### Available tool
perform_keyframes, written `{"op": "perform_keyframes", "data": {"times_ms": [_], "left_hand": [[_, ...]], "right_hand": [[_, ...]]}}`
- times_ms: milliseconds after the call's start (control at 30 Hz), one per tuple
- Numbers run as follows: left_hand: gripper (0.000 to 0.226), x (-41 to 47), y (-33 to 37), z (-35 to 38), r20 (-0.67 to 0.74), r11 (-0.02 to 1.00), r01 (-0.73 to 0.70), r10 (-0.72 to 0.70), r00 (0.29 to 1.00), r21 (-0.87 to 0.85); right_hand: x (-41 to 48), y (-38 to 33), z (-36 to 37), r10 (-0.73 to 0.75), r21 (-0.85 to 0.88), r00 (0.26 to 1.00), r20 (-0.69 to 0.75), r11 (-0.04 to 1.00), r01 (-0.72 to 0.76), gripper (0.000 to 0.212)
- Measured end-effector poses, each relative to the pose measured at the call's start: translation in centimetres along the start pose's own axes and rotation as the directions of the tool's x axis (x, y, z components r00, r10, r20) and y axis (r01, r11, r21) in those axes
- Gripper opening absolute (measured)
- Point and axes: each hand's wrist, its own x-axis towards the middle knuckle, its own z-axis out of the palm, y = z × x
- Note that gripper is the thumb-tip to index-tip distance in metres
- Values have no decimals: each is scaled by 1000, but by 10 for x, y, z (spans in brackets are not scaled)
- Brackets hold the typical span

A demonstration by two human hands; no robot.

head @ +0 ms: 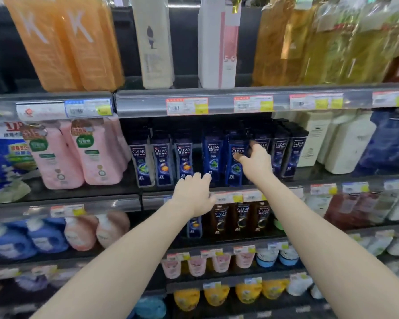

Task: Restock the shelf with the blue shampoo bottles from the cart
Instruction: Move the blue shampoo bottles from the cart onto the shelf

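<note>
A row of dark blue CLEAR shampoo bottles (pixel 184 157) stands on the middle shelf (pixel 134 187), under a strip of price tags. My right hand (pixel 255 161) reaches into this row and pinches one blue shampoo bottle (pixel 236 168) near its label, thumb in front and fingers behind; the bottle is upright among its neighbours. My left hand (pixel 194 194) lies lower and to the left, its bent fingers resting on the shelf's front edge, and I see nothing in it. The cart is out of view.
Pink bottles (pixel 78 155) stand left of the blue row, white ones (pixel 346 146) to its right. On the shelf below stand brown CLEAR bottles (pixel 242 217) and one blue bottle (pixel 194 226) under my left wrist. Orange bottles (pixel 62 42) fill the top shelf.
</note>
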Motion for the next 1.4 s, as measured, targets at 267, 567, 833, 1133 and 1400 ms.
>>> {"op": "perform_keyframes", "data": {"times_ms": [267,567,833,1133,1400], "left_hand": [[58,6,11,1,-19,986,168,-168,986,13],[56,5,17,6,-98,974,228,-225,969,15],[48,1,18,7,-124,975,221,-216,969,36],[47,0,4,6,-137,967,249,-240,961,48],[45,-3,-6,11,-122,964,259,-252,960,53]], "right_hand": [[25,14,9,0,95,995,103,995,-10,60],[22,56,31,-74,153,989,125,987,55,56],[-2,68,55,-70,-30,988,-139,997,66,45],[10,73,65,-94,27,984,-149,995,99,40],[16,72,69,-42,46,992,-120,998,48,45]]}}
